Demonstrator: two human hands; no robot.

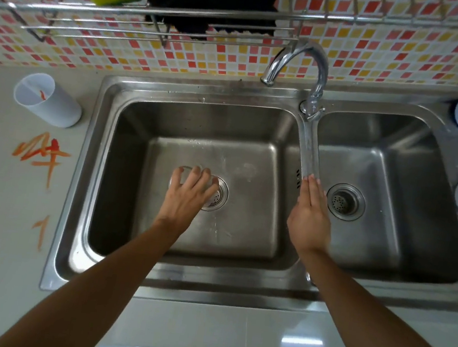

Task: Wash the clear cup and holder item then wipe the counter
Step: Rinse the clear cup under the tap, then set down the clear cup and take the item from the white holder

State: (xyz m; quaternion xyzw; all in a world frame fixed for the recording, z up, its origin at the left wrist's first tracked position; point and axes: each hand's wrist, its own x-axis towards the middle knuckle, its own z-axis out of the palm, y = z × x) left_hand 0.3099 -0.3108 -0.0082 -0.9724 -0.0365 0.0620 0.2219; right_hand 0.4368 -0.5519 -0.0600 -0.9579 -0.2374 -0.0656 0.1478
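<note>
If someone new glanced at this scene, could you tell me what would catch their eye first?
Probably the orange scribbles on the counter left of the double sink, below the white holder. Next, the left hand over a clear cup by the drain, and the right hand on the faucet lever.

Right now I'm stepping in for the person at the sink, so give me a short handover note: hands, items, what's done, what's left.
Left hand: fingers spread over the clear plastic cup, low in the left steel sink basin beside the drain; firm grip not certain.
Right hand: flat, empty, fingertips at the long faucet handle.
White cylindrical holder: unwashed on the left counter, red streak inside.
Orange-red smears mark the grey counter.
No water visibly running.
Left: wash cup and holder, wipe counter.
</note>
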